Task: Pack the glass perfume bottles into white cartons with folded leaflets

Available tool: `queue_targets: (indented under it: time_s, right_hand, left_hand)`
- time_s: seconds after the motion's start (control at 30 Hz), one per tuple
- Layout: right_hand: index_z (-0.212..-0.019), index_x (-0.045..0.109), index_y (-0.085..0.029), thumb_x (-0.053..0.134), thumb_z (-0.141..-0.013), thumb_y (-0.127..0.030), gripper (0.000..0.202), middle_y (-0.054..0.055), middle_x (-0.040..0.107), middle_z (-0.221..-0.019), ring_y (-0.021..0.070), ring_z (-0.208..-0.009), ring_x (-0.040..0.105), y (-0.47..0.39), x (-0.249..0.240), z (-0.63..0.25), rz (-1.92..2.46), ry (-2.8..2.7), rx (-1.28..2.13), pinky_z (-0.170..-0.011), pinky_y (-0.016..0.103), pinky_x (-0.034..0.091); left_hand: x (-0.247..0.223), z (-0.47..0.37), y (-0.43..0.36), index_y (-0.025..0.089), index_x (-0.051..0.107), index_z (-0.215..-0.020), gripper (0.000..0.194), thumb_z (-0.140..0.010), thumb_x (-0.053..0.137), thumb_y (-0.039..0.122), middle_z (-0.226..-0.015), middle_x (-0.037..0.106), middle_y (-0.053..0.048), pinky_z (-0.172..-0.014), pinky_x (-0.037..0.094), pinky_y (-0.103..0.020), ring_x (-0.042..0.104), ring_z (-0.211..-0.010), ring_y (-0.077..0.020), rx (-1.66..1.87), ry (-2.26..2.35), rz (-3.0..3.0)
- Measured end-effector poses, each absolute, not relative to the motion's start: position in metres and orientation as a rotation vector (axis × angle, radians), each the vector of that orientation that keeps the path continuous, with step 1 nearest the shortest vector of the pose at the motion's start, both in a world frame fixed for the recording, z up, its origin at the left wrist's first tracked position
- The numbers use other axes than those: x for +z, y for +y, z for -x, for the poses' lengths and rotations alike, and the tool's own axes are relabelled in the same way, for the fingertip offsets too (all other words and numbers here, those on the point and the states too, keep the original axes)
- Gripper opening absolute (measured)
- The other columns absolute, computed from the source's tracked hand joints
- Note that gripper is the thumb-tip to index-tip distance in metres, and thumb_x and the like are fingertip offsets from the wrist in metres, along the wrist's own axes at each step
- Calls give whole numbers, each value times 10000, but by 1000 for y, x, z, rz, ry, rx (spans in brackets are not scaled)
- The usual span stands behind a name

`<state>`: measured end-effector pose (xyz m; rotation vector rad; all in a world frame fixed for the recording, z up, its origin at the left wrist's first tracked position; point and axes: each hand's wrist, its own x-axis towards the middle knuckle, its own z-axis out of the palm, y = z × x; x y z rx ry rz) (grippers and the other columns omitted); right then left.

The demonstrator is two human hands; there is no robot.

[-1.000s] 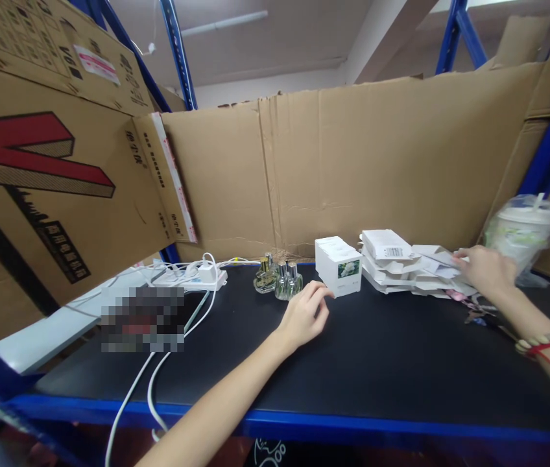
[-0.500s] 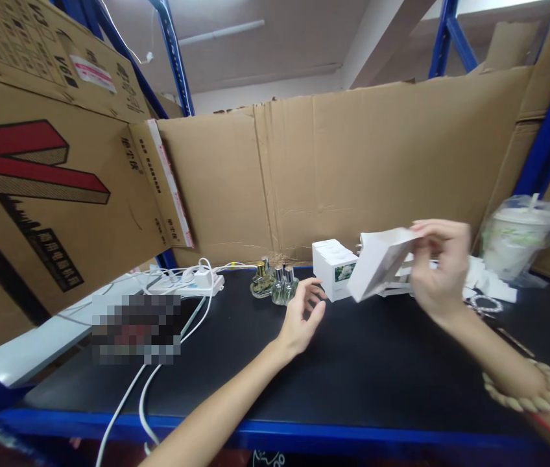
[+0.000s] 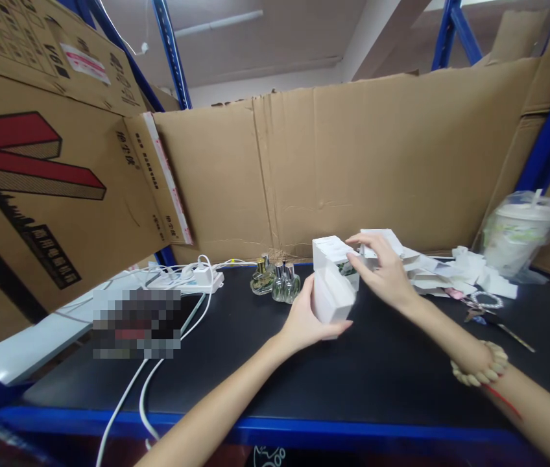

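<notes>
My left hand [image 3: 301,318] is closed around a small white box [image 3: 336,295], tilted above the black table top. Its thumb lies along the lower end and the fingers wrap the far left side. Just right of it, my right hand [image 3: 384,272] has its fingers apart, with the fingertips close to the upright white boxes [image 3: 331,245] behind; whether they touch is unclear. The held box partly hides those boxes and their green floral picture. Behind my right hand stands another white box [image 3: 382,240]. Several small glass perfume bottles [image 3: 285,285] stand left of the boxes.
Crumpled white paper pieces [image 3: 460,272] and keys with a beaded ring [image 3: 491,301] lie at right, near a bagged drink cup [image 3: 523,233]. A power strip [image 3: 207,282] and white cables are at left. A cardboard wall [image 3: 353,162] closes the back.
The white box has passed from my right hand into my left and come lower and leftward. My right hand has moved left toward the upright boxes.
</notes>
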<state>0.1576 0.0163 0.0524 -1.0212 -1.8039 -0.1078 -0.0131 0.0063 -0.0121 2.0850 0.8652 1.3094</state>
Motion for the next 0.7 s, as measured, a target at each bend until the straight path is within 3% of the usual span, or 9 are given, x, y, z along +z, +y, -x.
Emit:
queue_targets:
  time_s: [0.13, 0.27, 0.37, 0.5, 0.7]
  right_hand:
    - [-1200, 492, -162, 564, -713, -438, 564, 175, 506, -1192, 349, -1130, 468, 29, 66, -179, 1548, -1687, -315, -914, 495, 369]
    - [-1348, 340, -103, 588, -674, -524, 832, 252, 455, -1232, 421, -1149, 456, 45, 67, -192, 1969, -1555, -194, -900, 528, 353]
    - [-1335, 354, -82, 595, -652, -512, 843, 250, 453, -1232, 426, -1094, 505, 51, 63, -194, 2042, -1557, -164, -881, 516, 375]
    - [-1259, 461, -97, 592, -626, -455, 739, 202, 461, -1216, 400, -1002, 565, 52, 59, -193, 1971, -1527, -249, -841, 492, 422]
    - [-1247, 465, -166, 527, -686, -394, 609, 163, 377, -1282, 348, -1033, 539, 28, 67, -178, 1581, -1437, -393, -809, 459, 462]
  left_hand:
    - [-9, 21, 11, 201, 258, -1374, 988, -557, 755, 445, -1233, 516, -151, -944, 368, -506, 484, -1136, -313, 1165, 1040, -2641]
    - [-15, 23, 16, 191, 356, -1339, 881, -605, 701, 536, -1238, 532, -162, -975, 343, -477, 473, -1168, -301, 940, 892, -2908]
    - [-21, 23, 19, 228, 420, -1291, 709, -684, 647, 517, -1276, 530, -134, -1006, 323, -458, 426, -1241, -273, 879, 787, -2980]
    - [-21, 24, 18, 239, 400, -1289, 483, -837, 526, 353, -1259, 557, -102, -988, 359, -419, 453, -1229, -212, 909, 780, -2948]
    - [-14, 23, 14, 213, 249, -1349, 564, -857, 489, 348, -1257, 522, -143, -931, 416, -395, 489, -1180, -226, 1540, 988, -2785]
